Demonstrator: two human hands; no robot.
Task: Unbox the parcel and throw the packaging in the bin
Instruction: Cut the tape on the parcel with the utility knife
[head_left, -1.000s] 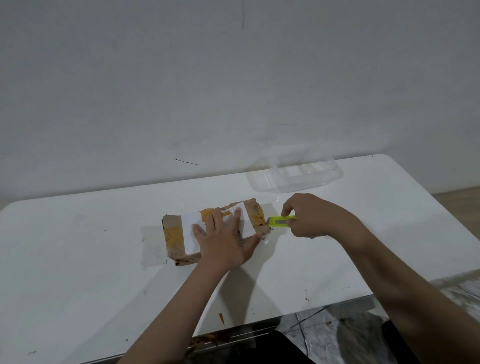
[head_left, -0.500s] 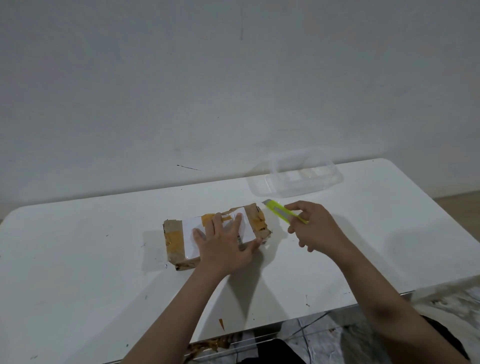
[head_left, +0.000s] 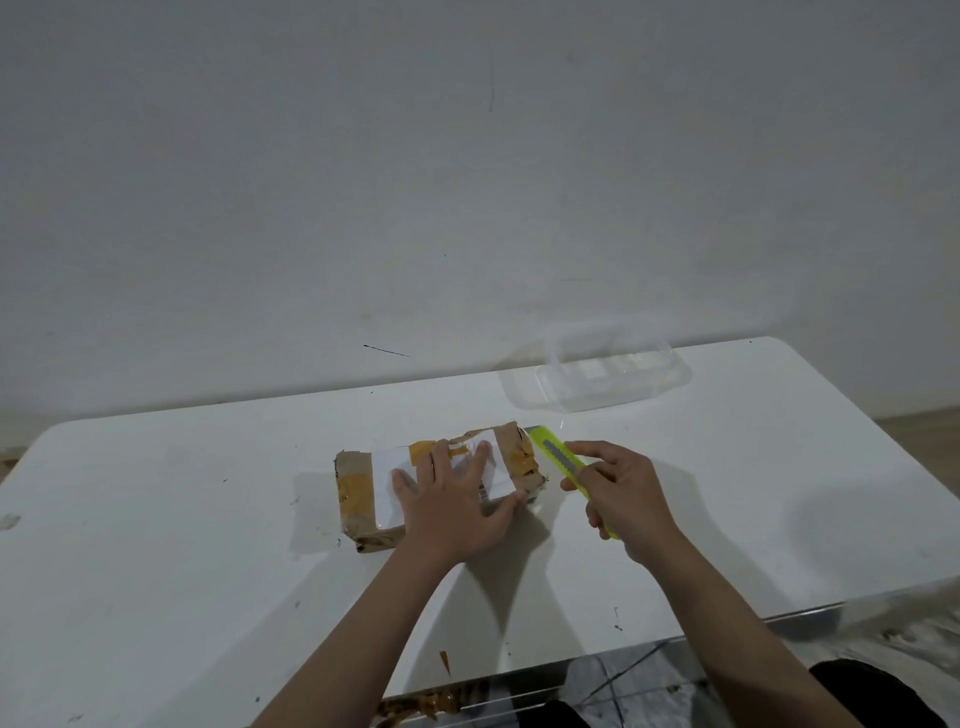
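Observation:
A brown paper parcel (head_left: 363, 486) with yellow tape and a white label lies on the white table (head_left: 156, 545). My left hand (head_left: 452, 509) presses flat on its top, fingers spread, thumb at the right end. My right hand (head_left: 623, 499) grips a lime-green utility knife (head_left: 558, 454) just right of the parcel. The knife's tip points up and left, near the parcel's far right corner.
A clear plastic container (head_left: 608, 374) stands at the back right of the table, against the grey wall. A scrap of brown tape (head_left: 444, 662) lies near the front edge. Floor shows beyond the table's right and front edges.
My right hand turned the knife from pointing at the parcel's right end to angling up-left, and drew back slightly. My left hand stayed on the parcel.

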